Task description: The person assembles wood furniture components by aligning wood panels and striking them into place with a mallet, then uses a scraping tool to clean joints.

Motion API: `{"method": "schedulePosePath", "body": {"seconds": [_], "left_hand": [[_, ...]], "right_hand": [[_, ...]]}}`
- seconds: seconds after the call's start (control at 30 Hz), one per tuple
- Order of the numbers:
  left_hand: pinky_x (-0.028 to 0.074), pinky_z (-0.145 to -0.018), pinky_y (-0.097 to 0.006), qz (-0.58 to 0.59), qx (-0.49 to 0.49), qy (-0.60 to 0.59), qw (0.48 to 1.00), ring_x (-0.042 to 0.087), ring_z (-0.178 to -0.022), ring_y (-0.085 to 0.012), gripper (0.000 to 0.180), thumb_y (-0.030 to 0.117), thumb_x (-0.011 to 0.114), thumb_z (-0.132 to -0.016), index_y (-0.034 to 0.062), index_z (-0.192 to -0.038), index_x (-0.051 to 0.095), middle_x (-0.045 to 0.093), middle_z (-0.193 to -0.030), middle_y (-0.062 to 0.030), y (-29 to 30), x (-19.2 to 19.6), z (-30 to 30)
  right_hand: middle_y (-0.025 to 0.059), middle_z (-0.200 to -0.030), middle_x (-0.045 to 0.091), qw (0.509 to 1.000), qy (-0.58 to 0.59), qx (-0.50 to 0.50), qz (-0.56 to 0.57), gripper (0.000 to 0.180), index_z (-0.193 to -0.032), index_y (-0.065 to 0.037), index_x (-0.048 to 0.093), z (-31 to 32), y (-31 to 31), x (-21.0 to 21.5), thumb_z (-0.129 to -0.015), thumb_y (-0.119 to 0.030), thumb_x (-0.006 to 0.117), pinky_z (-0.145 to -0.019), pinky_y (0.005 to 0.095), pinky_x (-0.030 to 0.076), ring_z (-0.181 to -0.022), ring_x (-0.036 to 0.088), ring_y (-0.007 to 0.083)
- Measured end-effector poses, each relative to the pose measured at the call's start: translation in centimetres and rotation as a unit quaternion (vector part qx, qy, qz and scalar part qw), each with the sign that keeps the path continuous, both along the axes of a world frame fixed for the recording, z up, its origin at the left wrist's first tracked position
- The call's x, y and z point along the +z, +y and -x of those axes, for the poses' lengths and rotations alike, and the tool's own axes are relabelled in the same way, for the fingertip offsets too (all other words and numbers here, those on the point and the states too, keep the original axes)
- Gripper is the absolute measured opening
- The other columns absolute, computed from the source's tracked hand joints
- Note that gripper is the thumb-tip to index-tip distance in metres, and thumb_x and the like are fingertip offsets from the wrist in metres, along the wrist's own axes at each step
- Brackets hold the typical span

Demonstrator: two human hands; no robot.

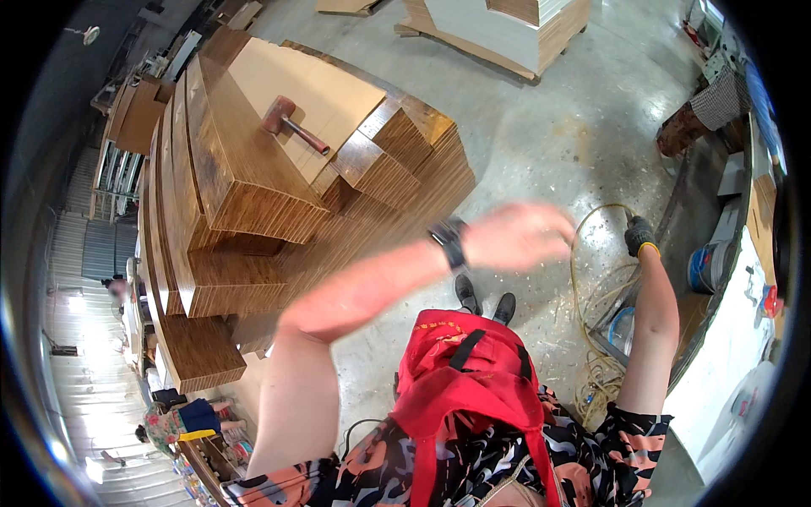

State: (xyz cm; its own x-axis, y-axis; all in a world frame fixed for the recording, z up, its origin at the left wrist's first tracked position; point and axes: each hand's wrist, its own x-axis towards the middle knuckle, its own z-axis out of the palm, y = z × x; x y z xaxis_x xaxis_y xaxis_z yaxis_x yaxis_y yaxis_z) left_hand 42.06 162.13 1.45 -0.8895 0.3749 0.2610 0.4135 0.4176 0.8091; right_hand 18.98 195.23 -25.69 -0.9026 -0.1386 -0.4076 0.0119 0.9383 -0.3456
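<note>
Brown striped wooden boards are stacked in stepped piles (pixel 253 194) on the left, and a wooden mallet with a dark red-brown head (pixel 291 123) is laid on a pale sheet of cardboard (pixel 312 84) on top of them. The bare left hand (pixel 517 235) is swung across the body, raised over the grey concrete floor (pixel 557 127); it is blurred, so it cannot be told whether its fingers are apart or together, and nothing is seen in it. A black wristwatch (pixel 449 240) is worn on that wrist. The right hand (pixel 639 236) is covered by a dark glove with a yellow cuff and is held low beside a coiled yellowish hose (pixel 591 287) that is spread over the floor; the glove looks closed, but whether the hose is gripped cannot be told. A red apron (pixel 465 372) is worn over a patterned shirt, and black shoes (pixel 483 297) are seen below. A white-topped workbench (pixel 726 355) is set along the right, with a blue bucket (pixel 703 269) beside it. Pale boards on a pallet (pixel 507 29) are stacked at the far end.
</note>
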Motion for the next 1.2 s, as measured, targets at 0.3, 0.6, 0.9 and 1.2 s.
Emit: {"method": "schedulePosePath", "body": {"seconds": [0.3, 0.6, 0.9, 1.2], "left_hand": [[0.036, -0.105, -0.046, 0.443, 0.363, 0.084, 0.815, 0.042, -0.126, -0.0383, 0.035, 0.026, 0.052, -0.093, 0.0044, -0.121, 0.054, 0.042, -0.14, -0.0213, -26.0, -2.0, 1.4], [0.028, -0.11, -0.047, 0.482, 0.342, 0.072, 0.803, 0.032, -0.131, -0.0399, 0.051, 0.034, 0.046, -0.096, -0.0013, -0.132, 0.039, 0.03, -0.147, -0.0218, -31.7, -8.0, 3.0], [0.026, -0.108, -0.047, 0.473, 0.281, 0.071, 0.832, 0.037, -0.128, -0.0362, 0.046, 0.029, 0.047, -0.093, 0.0019, -0.131, 0.043, 0.04, -0.141, -0.0181, -31.7, -8.8, 3.5], [0.02, -0.109, -0.046, 0.465, 0.269, 0.014, 0.843, 0.03, -0.13, -0.0361, 0.054, 0.034, 0.043, -0.097, -0.0049, -0.134, 0.038, 0.032, -0.144, -0.0226, -31.5, -8.6, 2.4]], "right_hand": [[0.0257, -0.11, 0.062, 0.998, 0.066, -0.007, 0.012, 0.042, -0.115, -0.005, 0.061, -8.3, -2.8, -3.3, -0.075, -0.008, 0.047, -0.091, 0.0415, 0.046, -0.107, 0.059, 0.0388], [0.016, -0.079, 0.061, 0.965, 0.041, -0.165, 0.2, 0.039, -0.111, -0.003, 0.06, -15.6, -7.8, -11.7, -0.092, -0.034, 0.047, -0.047, 0.0365, 0.052, -0.058, 0.063, 0.0251], [0.0161, -0.114, 0.062, 0.919, 0.169, -0.024, 0.356, 0.033, -0.125, -0.017, 0.054, -20.0, -29.6, -5.2, -0.094, -0.021, 0.042, -0.081, 0.0472, 0.05, -0.092, 0.062, 0.0394], [0.0145, -0.131, 0.053, 0.903, -0.096, -0.024, 0.419, 0.048, -0.143, -0.022, 0.033, -26.2, -43.6, -5.5, -0.095, -0.025, 0.04, -0.077, 0.0475, 0.05, -0.093, 0.063, 0.0356]]}}
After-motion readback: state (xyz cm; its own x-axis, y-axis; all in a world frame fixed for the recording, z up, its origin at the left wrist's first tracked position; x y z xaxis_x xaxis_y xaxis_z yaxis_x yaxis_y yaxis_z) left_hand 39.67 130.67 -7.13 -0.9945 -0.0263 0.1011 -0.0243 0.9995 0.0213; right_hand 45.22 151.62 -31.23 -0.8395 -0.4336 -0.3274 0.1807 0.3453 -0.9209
